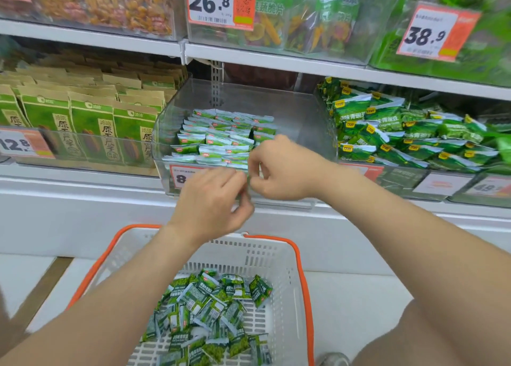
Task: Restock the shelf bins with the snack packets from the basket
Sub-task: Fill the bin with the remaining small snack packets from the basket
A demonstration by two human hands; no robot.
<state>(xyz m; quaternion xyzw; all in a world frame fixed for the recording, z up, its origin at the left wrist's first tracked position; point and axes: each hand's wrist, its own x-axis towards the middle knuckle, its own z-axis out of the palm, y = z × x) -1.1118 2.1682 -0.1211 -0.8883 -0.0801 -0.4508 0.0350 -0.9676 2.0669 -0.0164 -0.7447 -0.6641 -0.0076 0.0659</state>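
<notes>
Head view: a small green snack packet point(248, 175) is pinched between the curled fingertips of the left hand point(213, 197) and right hand point(279, 169), right at the front lip of the clear plastic shelf bin point(298, 116). It should be squared upright and slotted beside the front row. More are left in the white orange-rimmed basket point(279, 257) below.

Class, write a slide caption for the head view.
Left hand and right hand pinch snack packets at the clear bin, above the part-filled basket.
</notes>
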